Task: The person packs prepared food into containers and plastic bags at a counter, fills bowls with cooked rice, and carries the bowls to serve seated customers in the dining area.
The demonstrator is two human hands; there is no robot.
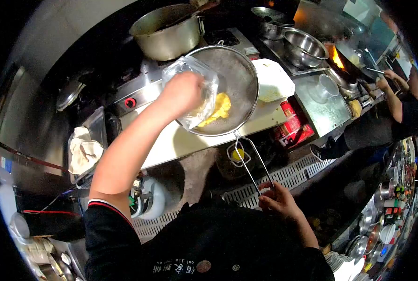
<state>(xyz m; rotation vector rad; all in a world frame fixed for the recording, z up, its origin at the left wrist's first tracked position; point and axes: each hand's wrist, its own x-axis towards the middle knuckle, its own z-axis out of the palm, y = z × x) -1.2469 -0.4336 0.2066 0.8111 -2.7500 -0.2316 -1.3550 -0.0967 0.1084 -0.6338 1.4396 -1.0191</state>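
My left hand is closed on a clear plastic bag, held over the left side of a large round mesh strainer. A lump of yellow food shows at the bag's lower right edge, over the mesh. Whether it lies on the mesh or is still partly in the bag, I cannot tell. My right hand grips the end of the strainer's long wire handle, keeping the strainer tilted above the white counter.
A deep metal pot stands behind the strainer. A white container and red packages are to its right. Metal bowls sit farther back. At far right a person works at a wok with a flame. A tray holds a cloth.
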